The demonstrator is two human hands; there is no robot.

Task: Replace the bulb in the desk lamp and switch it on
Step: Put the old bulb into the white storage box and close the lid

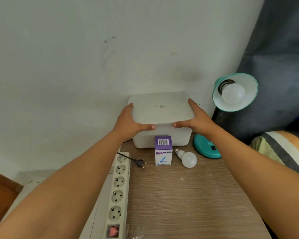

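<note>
Gripping white lid [160, 107] above box [162, 138]: left hand [128, 120], right hand [198, 119] clasp its sides. Bulb [233, 93] sits in lamp [235, 92]; second bulb [188, 158] on table [188, 195]. Likely tidying; next, plug [140, 163] into strip [118, 188].

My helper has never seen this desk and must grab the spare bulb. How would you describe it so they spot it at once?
Start at the wooden desk and find the small purple-and-white carton standing in front of the white box. The loose bulb lies on its side just right of that carton, before the teal lamp base. Unlike the bulb in the lamp shade, it is unmounted, with its screw base bare.
</note>
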